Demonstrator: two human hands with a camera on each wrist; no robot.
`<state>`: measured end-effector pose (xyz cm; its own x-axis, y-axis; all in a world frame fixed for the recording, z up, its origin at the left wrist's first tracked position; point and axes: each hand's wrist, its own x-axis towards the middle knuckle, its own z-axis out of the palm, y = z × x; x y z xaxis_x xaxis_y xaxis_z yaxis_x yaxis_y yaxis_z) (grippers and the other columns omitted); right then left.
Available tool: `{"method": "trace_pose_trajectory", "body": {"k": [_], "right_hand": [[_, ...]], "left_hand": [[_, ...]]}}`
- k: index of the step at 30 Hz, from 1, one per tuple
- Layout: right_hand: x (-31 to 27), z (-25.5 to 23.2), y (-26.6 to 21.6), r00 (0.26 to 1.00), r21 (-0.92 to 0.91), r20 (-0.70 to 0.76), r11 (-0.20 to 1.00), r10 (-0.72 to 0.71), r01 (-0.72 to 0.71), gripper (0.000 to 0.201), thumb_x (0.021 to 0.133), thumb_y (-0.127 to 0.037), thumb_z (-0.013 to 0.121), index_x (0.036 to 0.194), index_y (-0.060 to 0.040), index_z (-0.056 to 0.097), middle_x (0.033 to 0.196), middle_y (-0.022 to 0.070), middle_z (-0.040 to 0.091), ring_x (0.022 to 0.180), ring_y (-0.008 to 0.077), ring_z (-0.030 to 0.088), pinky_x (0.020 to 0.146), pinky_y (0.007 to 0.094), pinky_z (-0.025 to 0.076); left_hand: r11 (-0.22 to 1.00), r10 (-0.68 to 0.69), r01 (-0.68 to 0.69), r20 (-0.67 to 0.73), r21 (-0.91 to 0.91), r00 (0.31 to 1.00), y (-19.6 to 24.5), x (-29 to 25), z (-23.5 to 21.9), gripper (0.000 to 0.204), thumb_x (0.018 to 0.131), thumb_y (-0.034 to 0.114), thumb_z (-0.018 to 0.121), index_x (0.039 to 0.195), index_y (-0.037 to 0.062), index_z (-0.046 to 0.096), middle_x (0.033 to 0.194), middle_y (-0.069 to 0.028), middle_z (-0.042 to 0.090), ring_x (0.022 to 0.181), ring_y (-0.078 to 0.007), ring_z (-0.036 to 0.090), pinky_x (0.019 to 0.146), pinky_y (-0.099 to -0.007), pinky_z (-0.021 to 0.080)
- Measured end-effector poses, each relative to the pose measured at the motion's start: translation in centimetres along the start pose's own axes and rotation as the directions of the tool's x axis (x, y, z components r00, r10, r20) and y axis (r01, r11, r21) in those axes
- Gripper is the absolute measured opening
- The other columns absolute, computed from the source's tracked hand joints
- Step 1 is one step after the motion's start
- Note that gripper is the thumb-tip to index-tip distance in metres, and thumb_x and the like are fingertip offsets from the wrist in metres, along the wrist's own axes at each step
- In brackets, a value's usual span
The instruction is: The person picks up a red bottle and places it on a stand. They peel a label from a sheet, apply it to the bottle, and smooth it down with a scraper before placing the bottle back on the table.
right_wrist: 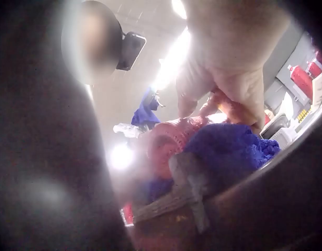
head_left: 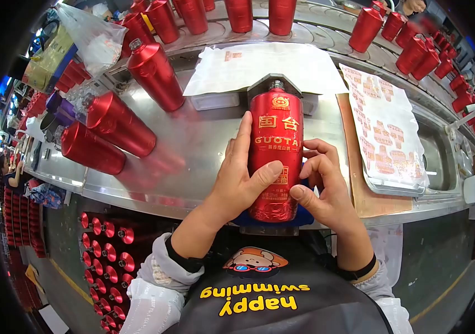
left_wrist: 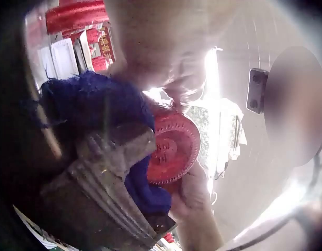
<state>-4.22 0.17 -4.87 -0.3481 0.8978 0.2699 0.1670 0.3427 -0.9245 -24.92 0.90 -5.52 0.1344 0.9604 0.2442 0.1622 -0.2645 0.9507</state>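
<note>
A red bottle [head_left: 273,128] with gold lettering and a dark neck lies on a dark metal cradle [left_wrist: 98,204] padded with blue cloth [left_wrist: 98,102]. Its neck points away from me. My left hand [head_left: 229,181] grips its left side, the thumb across the front and the index finger along the edge. At the right side, my right hand [head_left: 329,189] holds the bottle with bent fingers, its thumb at the lower front beside a small gold square. The bottle's ridged round base shows in the left wrist view.
More red bottles [head_left: 120,122] stand on the metal counter [head_left: 193,150] at left. A sheet of red-and-gold stickers [head_left: 387,133] lies at right before a sink [head_left: 440,150]. Behind the cradle is a white sheet [head_left: 265,67]; a conveyor [head_left: 326,36] carries bottles beyond.
</note>
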Motion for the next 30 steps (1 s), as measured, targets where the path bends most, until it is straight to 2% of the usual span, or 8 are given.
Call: {"method": "trace_pose_trajectory", "body": {"k": [4,7,19,22,25,30], "right_hand": [[-0.02,0.02,0.0,1.0,0.001,-0.002,1.0,0.0,0.0,0.033,0.083,-0.026,0.078,0.094,-0.007,0.053,0.131,0.0154,0.039,0.09,0.0123,0.046,0.073,0.0249,0.043],[-0.1,-0.06,0.29,1.0,-0.013,-0.003,1.0,-0.023,0.023,0.033,0.083,-0.026,0.078,0.094,-0.0071,0.053,0.132,0.0154,0.039,0.091,0.0129,0.047,0.075,0.0257,0.043],[-0.17,-0.04,0.26,1.0,-0.016,-0.001,1.0,-0.025,0.025,0.033,0.083,-0.026,0.078,0.094,-0.0071,0.053,0.132,0.0161,0.039,0.095,0.0154,0.047,0.078,0.0271,0.044],[-0.21,-0.09,-0.06,1.0,0.005,0.01,1.0,0.008,-0.008,0.034,0.083,-0.026,0.078,0.095,-0.0072,0.053,0.132,0.0167,0.039,0.099,0.017,0.048,0.079,0.028,0.044],[-0.24,-0.1,-0.04,1.0,0.007,0.008,1.0,-0.005,0.005,0.034,0.083,-0.027,0.078,0.095,-0.0073,0.053,0.132,0.017,0.039,0.102,0.0183,0.048,0.081,0.0287,0.044],[-0.2,-0.04,0.17,1.0,-0.008,0.009,1.0,-0.026,0.026,0.035,0.083,-0.028,0.078,0.096,-0.0073,0.052,0.132,0.0168,0.038,0.105,0.0195,0.048,0.083,0.0295,0.045]], "left_hand": [[0.997,-0.038,0.036,0.022,0.075,0.999,0.79,-0.29,-0.14,0.106,0.085,0.049,0.069,0.15,-0.0108,0.01,0.134,-0.031,0.043,0.12,-0.0357,0.044,0.106,-0.0451,0.032],[0.978,0.052,-0.06,0.045,0.201,0.998,0.75,-0.71,0.05,0.109,0.084,0.049,0.07,0.15,-0.0109,0.008,0.135,-0.0312,0.042,0.12,-0.0365,0.044,0.107,-0.0454,0.032],[0.991,0.028,-0.039,0.081,0.128,0.996,0.76,-0.09,-0.55,0.109,0.085,0.049,0.07,0.151,-0.0106,0.007,0.141,-0.0287,0.039,0.124,-0.0358,0.041,0.11,-0.0447,0.027],[0.998,-0.05,0.048,0.06,0.029,0.997,1.04,-0.05,-0.48,0.111,0.084,0.049,0.07,0.151,-0.0102,0.006,0.143,-0.0302,0.037,0.125,-0.0368,0.04,0.11,-0.0456,0.027],[0.985,0.046,-0.063,0.109,0.163,0.993,1.15,-0.69,-0.59,0.112,0.084,0.051,0.069,0.151,-0.0096,0.004,0.144,-0.0313,0.036,0.126,-0.0381,0.039,0.111,-0.0463,0.027],[0.977,0.034,-0.055,0.107,0.204,0.994,0.56,-0.78,-0.47,0.113,0.083,0.05,0.069,0.151,-0.0094,0.003,0.145,-0.0316,0.033,0.127,-0.039,0.039,0.111,-0.0465,0.026]]}}
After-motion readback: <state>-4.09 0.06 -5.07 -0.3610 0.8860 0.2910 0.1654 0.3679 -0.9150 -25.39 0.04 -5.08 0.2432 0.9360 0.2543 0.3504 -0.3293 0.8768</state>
